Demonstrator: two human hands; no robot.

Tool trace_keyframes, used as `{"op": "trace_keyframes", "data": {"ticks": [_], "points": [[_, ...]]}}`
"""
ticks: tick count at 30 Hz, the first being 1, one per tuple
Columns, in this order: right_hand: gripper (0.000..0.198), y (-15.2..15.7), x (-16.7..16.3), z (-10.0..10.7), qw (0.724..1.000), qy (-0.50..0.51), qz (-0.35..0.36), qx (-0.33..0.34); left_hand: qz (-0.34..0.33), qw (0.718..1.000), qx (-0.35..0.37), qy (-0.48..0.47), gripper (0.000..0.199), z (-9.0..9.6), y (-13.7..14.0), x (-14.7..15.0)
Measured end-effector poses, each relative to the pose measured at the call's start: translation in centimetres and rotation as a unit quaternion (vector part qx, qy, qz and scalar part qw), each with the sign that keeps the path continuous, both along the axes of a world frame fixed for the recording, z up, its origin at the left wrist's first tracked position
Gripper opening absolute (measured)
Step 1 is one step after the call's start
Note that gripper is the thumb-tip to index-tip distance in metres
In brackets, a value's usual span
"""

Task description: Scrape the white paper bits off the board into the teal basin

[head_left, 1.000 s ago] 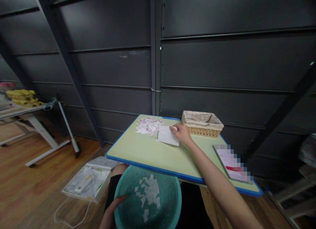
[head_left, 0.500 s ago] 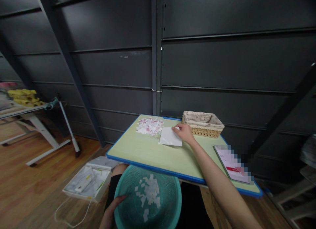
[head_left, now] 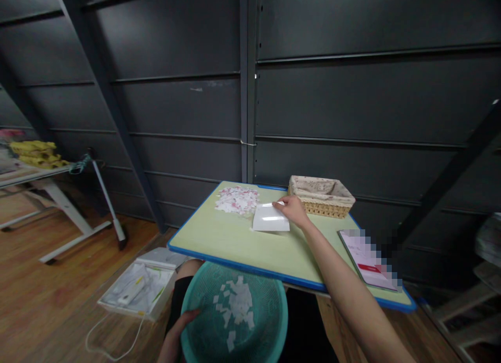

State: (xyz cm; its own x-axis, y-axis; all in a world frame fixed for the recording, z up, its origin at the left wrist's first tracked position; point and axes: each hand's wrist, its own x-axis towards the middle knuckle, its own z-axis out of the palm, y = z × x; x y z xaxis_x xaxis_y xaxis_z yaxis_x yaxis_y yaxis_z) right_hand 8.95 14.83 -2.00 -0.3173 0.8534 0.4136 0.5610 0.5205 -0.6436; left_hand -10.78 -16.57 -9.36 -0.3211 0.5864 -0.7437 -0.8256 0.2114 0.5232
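The pale green table (head_left: 219, 236), edged in blue, has open surface running from its middle to the near edge. Below that edge sits a green plastic colander (head_left: 271, 311) holding white paper pieces (head_left: 239, 305); the left hand (head_left: 180, 325) lays its thumb over the rim, but how its hidden fingers grip I cannot tell. Near a cloth-lined wicker basket (head_left: 323, 208), the right hand (head_left: 293, 210) pinches a white card (head_left: 270, 225) just right of a scrap heap (head_left: 237, 200). Since half a second ago, bright glare has appeared across the card.
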Motion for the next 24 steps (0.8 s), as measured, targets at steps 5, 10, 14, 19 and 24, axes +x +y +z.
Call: {"op": "trace_keyframes", "data": {"ticks": [5,10,14,19,24], "points": [[0.03,-0.3,-0.2,0.0,0.999,0.021,-0.029,0.002,-0.004,1.0,0.013,0.016,0.071,-0.6,-0.1,-0.1],[0.03,-0.4,-0.4,0.1,1.0,0.01,-0.001,-0.007,0.006,1.0,-0.005,0.014,0.069,-0.7,0.0,-0.1],[0.036,-0.1,-0.3,-0.1,0.996,0.046,-0.072,0.026,0.018,1.0,-0.002,0.015,0.073,-0.5,0.0,-0.1],[0.039,-0.1,-0.7,-0.7,0.986,-0.004,-0.149,0.081,0.015,1.0,0.012,0.011,0.073,-0.8,0.0,-0.2],[0.037,-0.3,-1.6,-1.3,0.986,-0.048,-0.132,0.084,0.005,1.0,0.019,-0.014,0.074,-0.9,0.0,-0.2]]}}
